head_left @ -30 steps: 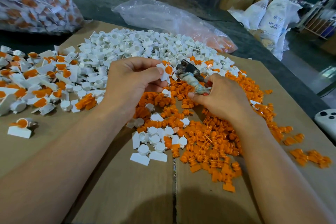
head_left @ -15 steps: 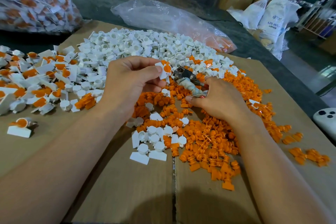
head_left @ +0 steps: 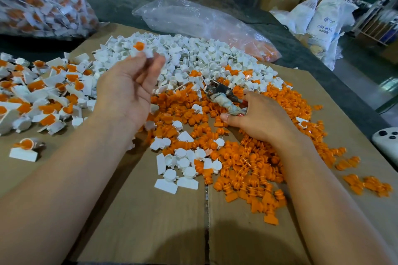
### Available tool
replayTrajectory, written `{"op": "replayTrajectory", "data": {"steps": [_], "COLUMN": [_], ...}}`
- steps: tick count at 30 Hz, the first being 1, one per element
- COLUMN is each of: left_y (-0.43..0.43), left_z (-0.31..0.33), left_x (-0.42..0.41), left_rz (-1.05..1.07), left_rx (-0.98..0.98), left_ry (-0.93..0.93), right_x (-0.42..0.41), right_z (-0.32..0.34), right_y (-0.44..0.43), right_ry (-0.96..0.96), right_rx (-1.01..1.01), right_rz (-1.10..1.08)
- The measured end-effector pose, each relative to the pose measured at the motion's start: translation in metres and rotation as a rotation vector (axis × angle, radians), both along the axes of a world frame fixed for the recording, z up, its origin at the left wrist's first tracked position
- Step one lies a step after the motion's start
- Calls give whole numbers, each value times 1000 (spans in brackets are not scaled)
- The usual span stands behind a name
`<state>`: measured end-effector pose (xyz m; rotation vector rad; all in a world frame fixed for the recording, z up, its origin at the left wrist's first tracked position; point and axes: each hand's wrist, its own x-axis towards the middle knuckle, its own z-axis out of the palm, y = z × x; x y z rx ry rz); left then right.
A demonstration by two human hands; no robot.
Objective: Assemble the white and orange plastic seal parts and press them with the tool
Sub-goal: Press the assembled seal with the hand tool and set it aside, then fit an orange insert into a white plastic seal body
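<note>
Cardboard (head_left: 140, 221) — right hand (head_left: 265, 122) half-hides tool (head_left: 219, 92) handle; seal (head_left: 142, 50) blurred.

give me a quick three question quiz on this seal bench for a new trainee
1. True or false: the left hand pinches a seal, white with an orange insert, held up off the cardboard.
2. What does the right hand grip? A a hammer; B the tool; C a brush
3. Fill in: the pile of finished seals lies to the ___ of the loose orange parts.
Key: 1 true; 2 B; 3 left
</note>
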<state>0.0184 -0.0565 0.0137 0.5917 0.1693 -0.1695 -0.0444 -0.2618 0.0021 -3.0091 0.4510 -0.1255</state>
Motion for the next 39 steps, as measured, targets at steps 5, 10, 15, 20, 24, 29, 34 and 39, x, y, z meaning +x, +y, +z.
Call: {"op": "replayTrajectory", "data": {"steps": [5,10,15,20,24,29,34,39], "left_y": [10,17,13,-1,-6,-1,0,-9], "left_z": [1,-1,0,-8,-13,-10,-10,-14], "left_x": [6,7,5,-8,-15,-12,-11,-19], "left_rz": [168,311,179,-74,-97,-214,-257,-191], "left_rx": [-146,-179,212,1036,1486,1526,1569,1628], "left_ry": [76,54,8,-421,-674,-711,-763,-865], "right_x": [-1,-1,0,1,1,2,3,3], "right_z": [1,0,0,-1,-2,-3,-4,-5], "right_y": [1,1,0,-1,-1,-3,-4,-4], "right_ry": [-3,4,15,7,10,5,13,6], "right_rx": [1,-6,-27,-27,-24,2,3,14], "right_rz": [-4,-1,-1,0,-1,2,9,14]}}
